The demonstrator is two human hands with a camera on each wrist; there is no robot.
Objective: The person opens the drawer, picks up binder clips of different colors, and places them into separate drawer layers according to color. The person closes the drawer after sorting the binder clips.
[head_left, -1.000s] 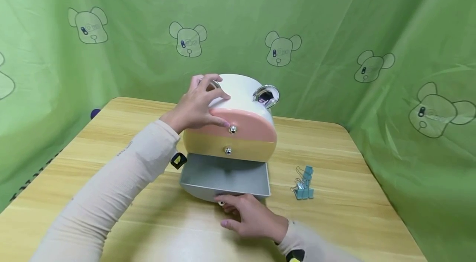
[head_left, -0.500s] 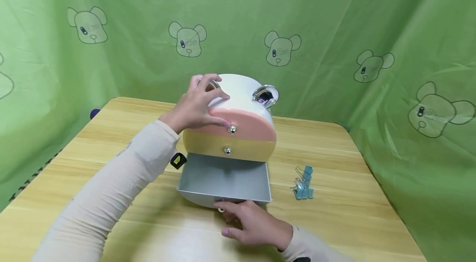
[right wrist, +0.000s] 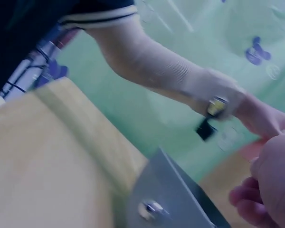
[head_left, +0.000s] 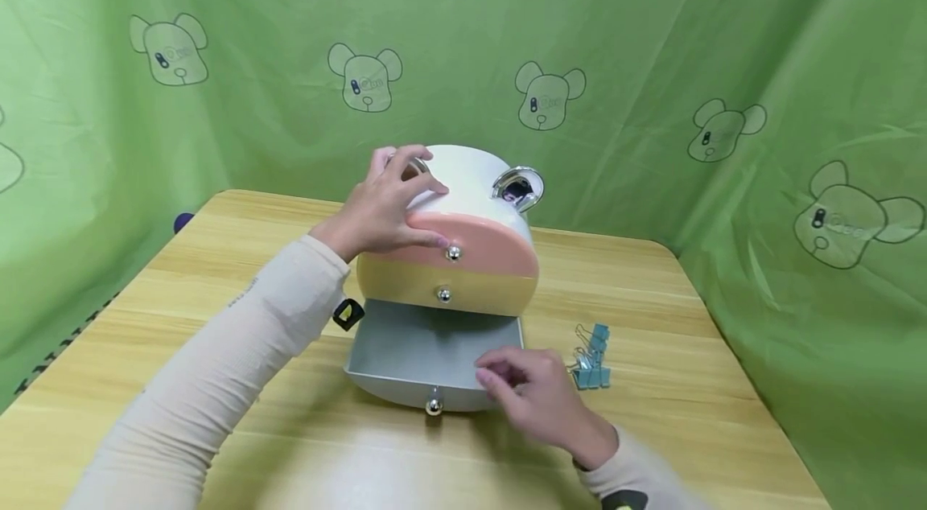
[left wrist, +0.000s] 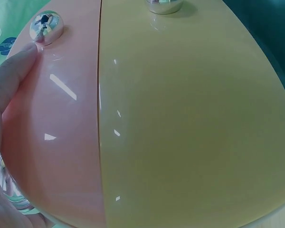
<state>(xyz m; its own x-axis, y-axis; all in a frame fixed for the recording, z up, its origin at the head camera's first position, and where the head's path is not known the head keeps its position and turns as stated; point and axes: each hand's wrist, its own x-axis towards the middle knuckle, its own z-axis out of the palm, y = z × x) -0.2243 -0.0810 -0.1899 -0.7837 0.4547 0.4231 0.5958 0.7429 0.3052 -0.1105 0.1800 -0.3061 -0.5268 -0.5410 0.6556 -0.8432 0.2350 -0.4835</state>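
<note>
A small chest of drawers with a white rounded top stands mid-table. Its upper drawer front is pink, the middle one yellow. The grey bottom drawer is pulled out, with bare grey floor showing. My left hand grips the chest's upper left, fingers over the top by a silver ear and thumb against the pink front beside its knob. Over the drawer's right front corner hovers my right hand, loosely curled and holding nothing. The drawer's silver knob is uncovered.
Several teal binder clips lie clustered on the wooden table, just right of my right hand. A second silver ear sticks up at the chest's right. Green curtain hangs behind and along both sides.
The grey drawer slid slightly further toward me. My right hand let go of its knob and moved right and up over the drawer's corner. The left hand stayed in place.
</note>
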